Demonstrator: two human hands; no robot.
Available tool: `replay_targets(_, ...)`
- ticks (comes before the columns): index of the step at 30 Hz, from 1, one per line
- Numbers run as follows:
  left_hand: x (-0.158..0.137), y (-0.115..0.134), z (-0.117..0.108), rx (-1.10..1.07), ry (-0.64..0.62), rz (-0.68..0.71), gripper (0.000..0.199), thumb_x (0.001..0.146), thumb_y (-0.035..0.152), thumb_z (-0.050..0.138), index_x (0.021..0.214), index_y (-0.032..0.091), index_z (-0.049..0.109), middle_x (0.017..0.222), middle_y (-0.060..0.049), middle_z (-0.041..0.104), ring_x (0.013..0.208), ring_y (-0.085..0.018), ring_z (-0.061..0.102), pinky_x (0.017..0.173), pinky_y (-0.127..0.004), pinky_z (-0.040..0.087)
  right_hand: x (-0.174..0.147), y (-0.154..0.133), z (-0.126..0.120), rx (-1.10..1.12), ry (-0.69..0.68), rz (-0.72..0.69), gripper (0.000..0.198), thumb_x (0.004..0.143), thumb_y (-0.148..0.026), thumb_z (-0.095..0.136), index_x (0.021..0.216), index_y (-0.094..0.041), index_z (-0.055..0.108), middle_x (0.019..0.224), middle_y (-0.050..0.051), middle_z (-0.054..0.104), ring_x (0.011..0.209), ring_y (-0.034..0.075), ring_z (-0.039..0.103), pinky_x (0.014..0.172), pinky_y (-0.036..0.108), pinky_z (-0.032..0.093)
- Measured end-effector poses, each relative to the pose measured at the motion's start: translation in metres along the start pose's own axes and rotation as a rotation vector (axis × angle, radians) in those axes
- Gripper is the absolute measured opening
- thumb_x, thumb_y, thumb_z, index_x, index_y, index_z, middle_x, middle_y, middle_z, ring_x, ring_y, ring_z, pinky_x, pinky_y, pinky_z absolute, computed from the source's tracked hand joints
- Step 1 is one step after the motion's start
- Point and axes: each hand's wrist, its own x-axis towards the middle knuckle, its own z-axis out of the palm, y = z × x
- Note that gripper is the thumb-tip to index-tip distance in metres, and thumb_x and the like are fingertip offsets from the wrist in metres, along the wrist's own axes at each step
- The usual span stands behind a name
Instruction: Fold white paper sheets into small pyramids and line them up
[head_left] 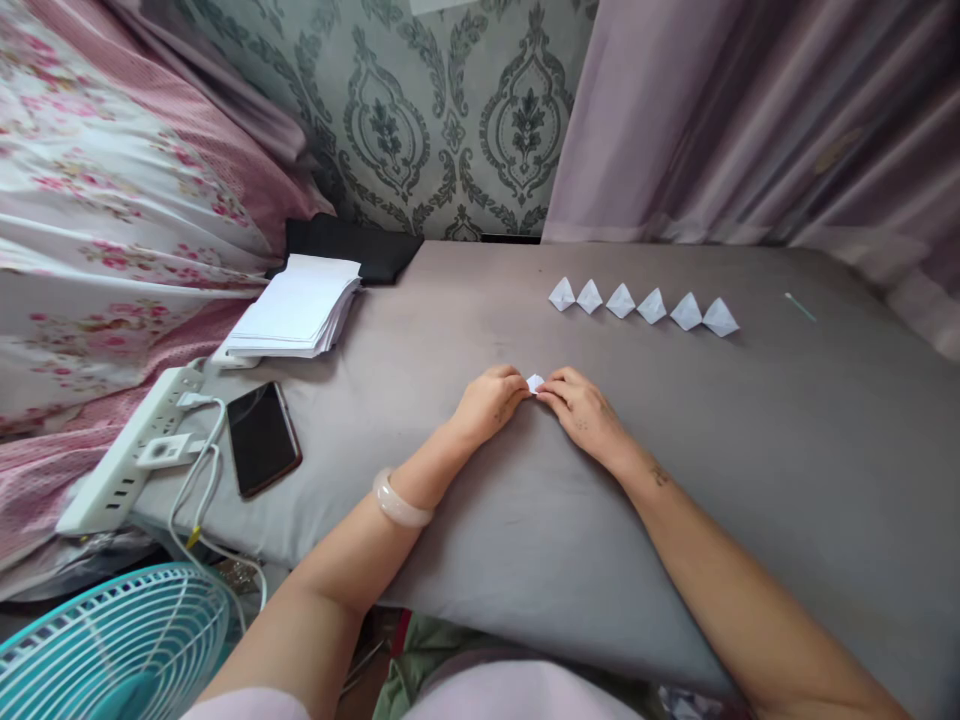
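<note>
Between my two hands is a small piece of folded white paper (535,383), mostly covered by fingers. My left hand (493,402) pinches its left edge, a pale bangle on that wrist. From the other side my right hand (583,408) grips the right edge with thumb and fingertips. Both hands rest close to the grey cloth surface (465,520). Beyond them, to the right, several folded white paper pieces (620,301) with pointed, diamond-like shapes stand in a row.
At left lie a stack of white paper (296,305), a black flat item (360,248), a phone (264,438) and a white power strip (135,450) with cables. A turquoise fan (120,640) stands lower left. A thin pale stick (801,307) lies far right.
</note>
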Motion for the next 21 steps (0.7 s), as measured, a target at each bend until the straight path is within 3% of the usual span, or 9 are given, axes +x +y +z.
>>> replay_targets(4, 0.006, -0.002, 0.000, -0.157, 0.028, -0.044, 0.022, 0.090, 0.022, 0.050, 0.087, 0.015, 0.070, 0.091, -0.007, 0.066, 0.086, -0.016, 0.061, 0.080, -0.026, 0.046, 0.005, 0.000, 0.000, 0.071, 0.020, 0.105, 0.024, 0.092, -0.029, 0.049, 0.090, -0.022, 0.071, 0.102, 0.006, 0.063, 0.089, 0.016, 0.062, 0.083, 0.030, 0.045)
replay_targets(12, 0.018, 0.010, -0.012, -0.322, -0.065, -0.379, 0.019, 0.078, 0.024, 0.059, 0.080, 0.010, 0.072, 0.068, -0.004, 0.063, 0.064, -0.013, 0.054, 0.059, -0.023, 0.038, 0.022, -0.004, -0.007, -0.046, 0.000, 0.316, 0.019, 0.081, -0.035, 0.060, 0.071, -0.019, 0.065, 0.084, 0.005, 0.066, 0.074, 0.016, 0.059, 0.069, 0.029, 0.042)
replay_targets(17, 0.027, 0.016, -0.019, -0.233, -0.138, -0.440, 0.021, 0.076, 0.025, 0.057, 0.074, 0.010, 0.071, 0.055, -0.003, 0.055, 0.058, -0.013, 0.049, 0.057, -0.025, 0.037, 0.037, -0.007, -0.017, -0.046, -0.140, 0.409, 0.024, 0.076, -0.040, 0.064, 0.064, -0.019, 0.064, 0.068, 0.004, 0.066, 0.065, 0.017, 0.057, 0.059, 0.028, 0.039)
replay_targets(21, 0.035, 0.017, -0.019, -0.110, -0.213, -0.428, 0.015, 0.074, 0.019, 0.057, 0.074, 0.010, 0.069, 0.062, -0.008, 0.061, 0.064, -0.017, 0.053, 0.063, -0.028, 0.040, 0.043, -0.006, -0.017, -0.053, -0.214, 0.437, 0.030, 0.075, -0.040, 0.062, 0.053, -0.019, 0.058, 0.048, 0.001, 0.055, 0.051, 0.014, 0.051, 0.050, 0.026, 0.034)
